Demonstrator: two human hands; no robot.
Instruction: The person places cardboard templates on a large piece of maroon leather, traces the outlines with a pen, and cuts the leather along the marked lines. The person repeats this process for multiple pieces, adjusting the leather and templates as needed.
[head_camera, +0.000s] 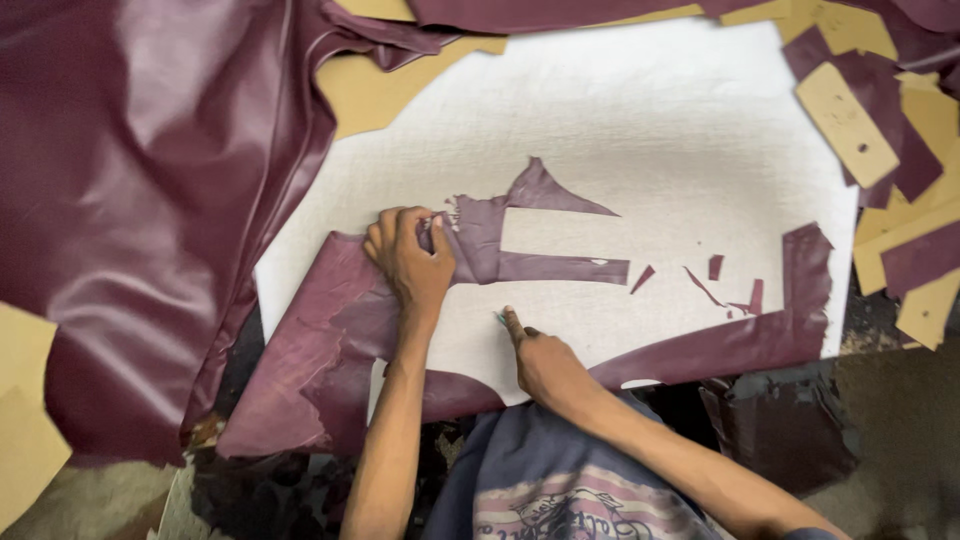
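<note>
Both bare forearms reach forward from the bottom of the view. The left hand (408, 256) lies palm down, its fingers curled and pressed flat, the wrist straight. The right hand (543, 362) is nearer to the body, closed loosely, with the index finger stretched forward and pointing down.

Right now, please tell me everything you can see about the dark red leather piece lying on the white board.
The leather piece is dark maroon, thin and slightly shiny, like real or imitation leather. It lies flat on the white board. Much is already cut away, leaving an irregular shape: a pointed tip on top, a narrow strip running right, and a wide part hanging over the near edge. The left hand presses it down near a jagged edge. The right hand rests just beside it, holding a small tool. Small offcuts lie to the right.
</note>
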